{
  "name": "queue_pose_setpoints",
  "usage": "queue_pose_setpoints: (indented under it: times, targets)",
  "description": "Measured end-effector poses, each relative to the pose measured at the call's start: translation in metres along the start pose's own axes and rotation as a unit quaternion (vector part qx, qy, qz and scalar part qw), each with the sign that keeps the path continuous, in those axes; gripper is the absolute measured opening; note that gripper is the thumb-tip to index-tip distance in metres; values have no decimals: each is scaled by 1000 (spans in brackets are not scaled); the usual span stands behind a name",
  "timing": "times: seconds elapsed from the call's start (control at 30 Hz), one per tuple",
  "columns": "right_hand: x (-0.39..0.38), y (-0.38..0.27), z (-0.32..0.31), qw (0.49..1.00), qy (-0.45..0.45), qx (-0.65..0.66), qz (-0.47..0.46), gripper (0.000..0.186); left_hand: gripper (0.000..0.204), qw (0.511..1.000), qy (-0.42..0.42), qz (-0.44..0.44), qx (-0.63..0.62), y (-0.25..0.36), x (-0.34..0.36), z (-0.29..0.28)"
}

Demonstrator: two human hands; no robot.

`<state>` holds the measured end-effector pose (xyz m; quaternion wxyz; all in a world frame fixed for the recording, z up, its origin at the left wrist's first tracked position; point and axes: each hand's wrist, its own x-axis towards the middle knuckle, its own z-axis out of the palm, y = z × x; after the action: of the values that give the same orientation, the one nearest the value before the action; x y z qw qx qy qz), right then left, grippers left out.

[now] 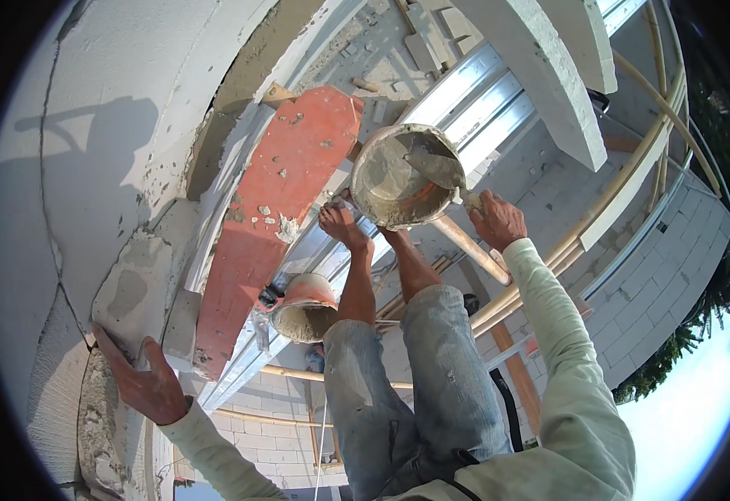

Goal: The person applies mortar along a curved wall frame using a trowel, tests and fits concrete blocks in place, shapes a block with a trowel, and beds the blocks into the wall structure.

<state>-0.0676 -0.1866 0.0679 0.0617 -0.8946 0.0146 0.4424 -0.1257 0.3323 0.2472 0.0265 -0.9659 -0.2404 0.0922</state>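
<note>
My left hand [144,376] lies with thumb and fingers apart against a grey, mortar-smeared block piece [128,292] at the cracked white wall [81,159] on the left. My right hand [499,224] is closed on a trowel handle beside a mortar-crusted bucket [369,200]. The trowel blade [432,169] rests inside that bucket among grey mortar. A second, reddish bucket with a crusted rim [311,290] sits lower, left of my legs.
A red board [273,175] with mortar bits lies beside silver metal channels [478,92] where my bare feet [344,227] are. Bamboo poles [469,246] and white blocks [544,88] are at the right and top. Block walls [674,275] show below, with trees and sky beyond.
</note>
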Motion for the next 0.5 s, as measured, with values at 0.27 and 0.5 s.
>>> queue_pose_setpoints:
  times: [0.27, 0.5]
  targets:
    - [-29, -24, 16, 995, 27, 68, 66, 38, 69, 998, 12, 38, -55, -11, 0, 3]
    - [-62, -9, -26, 977, 106, 146, 115, 42, 76, 992, 4, 63, -109, -10, 0, -1]
